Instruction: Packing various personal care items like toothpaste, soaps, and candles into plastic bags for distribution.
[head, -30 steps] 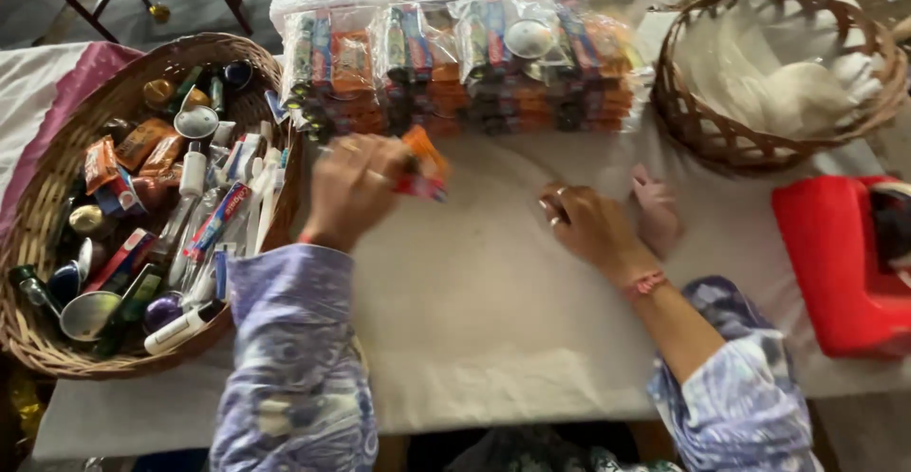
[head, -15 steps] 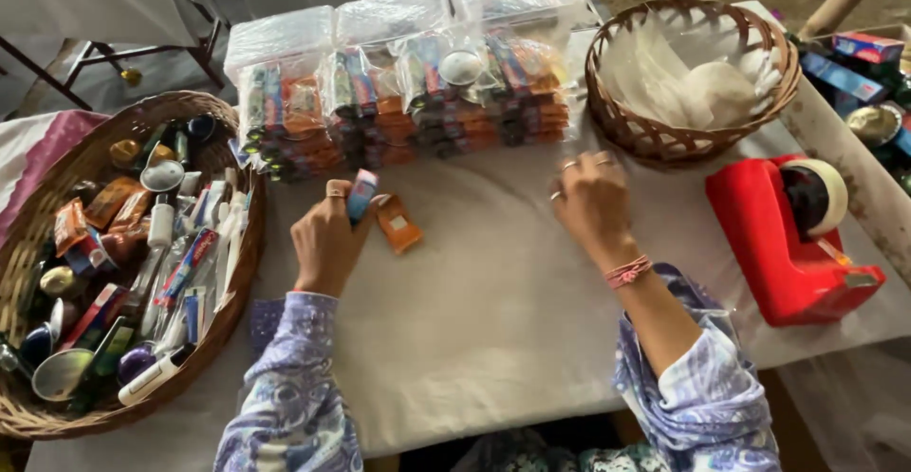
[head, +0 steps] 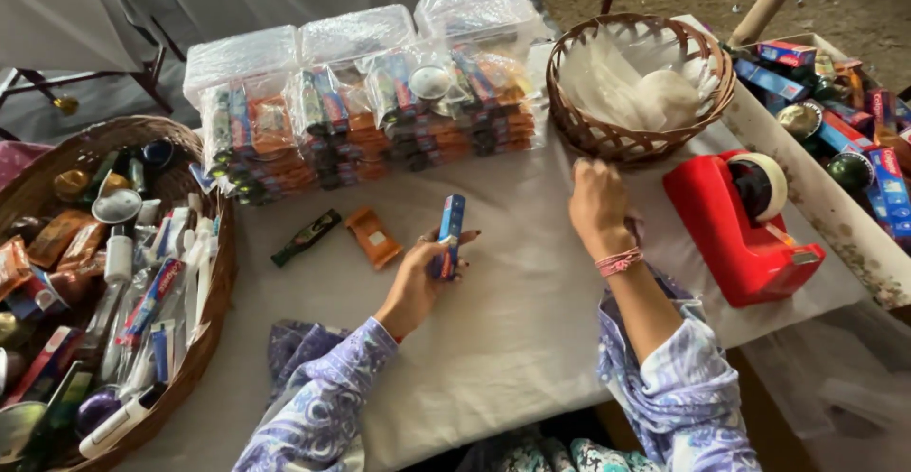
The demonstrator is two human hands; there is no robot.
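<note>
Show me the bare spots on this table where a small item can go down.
Bare white cloth between left hand and right hand, down to the near edge. Crowded: packed bags behind, large basket, red tape dispenser.

A big basket (head: 204, 339) sat left on the table (head: 512, 339), the tape dispenser (head: 740, 225) right. Packed bundles (head: 361, 121) lay behind, beside a smaller basket (head: 579, 130).

The big basket (head: 190, 339) of small things is cut off at the left edge, and the right hand (head: 598, 202) hides whatever its fingers pinch.
</note>
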